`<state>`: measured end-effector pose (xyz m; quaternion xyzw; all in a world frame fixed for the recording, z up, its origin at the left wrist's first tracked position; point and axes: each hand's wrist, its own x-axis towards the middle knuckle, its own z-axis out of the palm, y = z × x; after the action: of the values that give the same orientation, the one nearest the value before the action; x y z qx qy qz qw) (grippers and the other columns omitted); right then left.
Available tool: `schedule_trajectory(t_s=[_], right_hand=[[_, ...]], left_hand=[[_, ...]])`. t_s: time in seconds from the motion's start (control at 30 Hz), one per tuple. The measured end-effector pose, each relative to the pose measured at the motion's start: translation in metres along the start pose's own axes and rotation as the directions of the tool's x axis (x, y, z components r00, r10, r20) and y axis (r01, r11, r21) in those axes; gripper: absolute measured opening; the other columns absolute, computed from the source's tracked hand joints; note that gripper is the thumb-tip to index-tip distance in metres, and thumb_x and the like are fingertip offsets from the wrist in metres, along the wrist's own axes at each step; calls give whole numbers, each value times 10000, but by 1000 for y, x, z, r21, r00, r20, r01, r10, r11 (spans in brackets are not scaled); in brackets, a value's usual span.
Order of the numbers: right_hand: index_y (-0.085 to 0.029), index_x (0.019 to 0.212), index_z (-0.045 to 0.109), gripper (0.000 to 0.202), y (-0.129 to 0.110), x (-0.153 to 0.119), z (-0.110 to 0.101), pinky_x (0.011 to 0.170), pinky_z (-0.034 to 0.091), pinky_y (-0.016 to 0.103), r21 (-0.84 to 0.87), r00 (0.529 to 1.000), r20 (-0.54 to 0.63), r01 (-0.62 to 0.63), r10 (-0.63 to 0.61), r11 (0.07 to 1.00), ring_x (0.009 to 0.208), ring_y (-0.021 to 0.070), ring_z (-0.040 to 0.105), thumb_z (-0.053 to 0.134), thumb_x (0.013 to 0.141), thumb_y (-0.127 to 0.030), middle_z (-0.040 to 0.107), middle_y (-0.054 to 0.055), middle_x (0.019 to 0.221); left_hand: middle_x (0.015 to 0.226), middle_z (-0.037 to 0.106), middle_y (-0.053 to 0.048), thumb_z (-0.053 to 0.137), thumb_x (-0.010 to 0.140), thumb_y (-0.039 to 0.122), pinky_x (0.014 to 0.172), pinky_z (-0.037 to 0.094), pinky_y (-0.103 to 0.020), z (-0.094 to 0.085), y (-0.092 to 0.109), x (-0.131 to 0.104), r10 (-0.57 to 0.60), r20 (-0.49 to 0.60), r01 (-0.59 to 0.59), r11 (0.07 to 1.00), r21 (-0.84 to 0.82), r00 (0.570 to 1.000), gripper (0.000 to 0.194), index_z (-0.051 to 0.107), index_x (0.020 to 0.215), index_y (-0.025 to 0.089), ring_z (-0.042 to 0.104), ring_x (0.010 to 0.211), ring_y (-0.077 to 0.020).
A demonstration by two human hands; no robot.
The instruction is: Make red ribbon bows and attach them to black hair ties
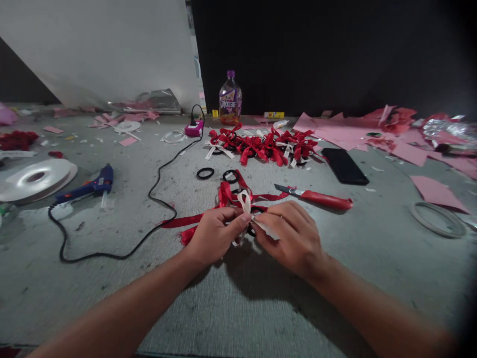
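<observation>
Near the middle of the table, my left hand [216, 232] pinches a cream ribbon [244, 200], whose loop stands up above the thumb. My right hand [292, 236] is closed on the same ribbon from the other side, at a loose end by the fingertips. A black hair tie [256, 211] shows between the two hands, partly hidden by the fingers. Just beyond them lie red ribbon pieces [225, 194], with one strip running out left under my left hand. Two more black hair ties, one of them the hair tie [205, 173], rest farther back.
A red-handled knife [324, 199] with its blade out lies close beyond my right hand. Behind it are a phone [345, 165] and a pile of red bows [261, 146]. At left, a blue glue gun [87, 185] trails a black cord [130, 254] beside a ribbon spool [55, 174]. A bottle [230, 99] stands at the back.
</observation>
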<state>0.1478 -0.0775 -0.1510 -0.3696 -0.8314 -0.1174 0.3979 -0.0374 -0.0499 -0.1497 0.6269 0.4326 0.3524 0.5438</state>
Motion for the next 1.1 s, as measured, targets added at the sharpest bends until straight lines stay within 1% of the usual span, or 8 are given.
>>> schedule_trajectory(t_s=[0.13, 0.27, 0.37, 0.47, 0.67, 0.8, 0.97, 1.1], right_hand=[[-167, 1166, 570, 392, -1, -1, 0, 859, 522, 427, 251, 960, -21, -265, 279, 931, 1004, 256, 586, 698, 824, -311, 590, 128, 1094], [-211, 1255, 544, 409, -5, -2, 2, 835, 544, 393, 592, 840, 227, -520, 492, 616, 1000, 228, 637, 584, 908, -422, 643, 106, 1156], [-216, 1181, 631, 343, -8, -2, 5, 855, 542, 376, 625, 759, 329, -621, 562, 473, 1007, 221, 665, 567, 925, -435, 695, 91, 1142], [-210, 1067, 704, 264, -8, 1, 8, 840, 551, 363, 594, 694, 330, -679, 640, 431, 945, 211, 693, 626, 896, -394, 740, 77, 1057], [-200, 1030, 733, 289, 10, 0, 13, 773, 569, 373, 680, 557, 171, -664, 813, 312, 810, 195, 711, 696, 835, -410, 763, 66, 928], [-202, 1010, 737, 292, 19, -6, 18, 789, 547, 371, 714, 515, 135, -643, 846, 277, 831, 188, 693, 714, 819, -422, 752, 66, 942], [-206, 972, 754, 253, 19, -7, 18, 814, 514, 368, 675, 547, 70, -641, 834, 364, 880, 189, 653, 718, 815, -401, 731, 64, 957], [-186, 995, 743, 304, 19, -3, 16, 722, 516, 331, 678, 503, 68, -657, 862, 330, 762, 166, 642, 722, 806, -423, 728, 56, 882]], left_hand=[[556, 527, 17, 562, 892, 445, 481, 347, -218, -3, -2, 1, 19, -1, -19, 1000, 5, 1000, 363, 620, 704, 139, 451, 500, -87], [574, 553, 8, 571, 884, 445, 491, 362, -227, -3, -4, 1, 50, -29, -47, 995, 83, 998, 343, 666, 776, 134, 466, 518, -101], [620, 611, -5, 596, 870, 453, 518, 399, -240, -2, -3, 0, 53, -29, -49, 988, 147, 998, 338, 714, 870, 136, 511, 545, -116], [789, 719, -45, 658, 836, 461, 635, 484, -272, -5, -2, 1, 69, -42, -62, 987, 148, 997, 331, 740, 930, 154, 621, 691, -161], [1014, 752, -78, 689, 834, 445, 829, 536, -310, -22, 2, 9, 103, -430, -183, 972, -148, 897, 381, 726, 1094, 170, 672, 848, -167], [862, 747, -66, 784, 749, 394, 696, 554, -271, -17, 1, 9, -16, -310, -157, 837, -524, 951, 309, 756, 936, 149, 656, 726, -136], [806, 740, -54, 803, 743, 315, 652, 524, -228, -10, 3, 5, -28, -211, -109, 785, -609, 977, 208, 762, 843, 137, 620, 644, -94], [691, 694, -29, 811, 731, 311, 560, 475, -205, -11, 3, 4, -35, -140, -58, 790, -610, 990, 221, 704, 731, 117, 575, 571, -84]])
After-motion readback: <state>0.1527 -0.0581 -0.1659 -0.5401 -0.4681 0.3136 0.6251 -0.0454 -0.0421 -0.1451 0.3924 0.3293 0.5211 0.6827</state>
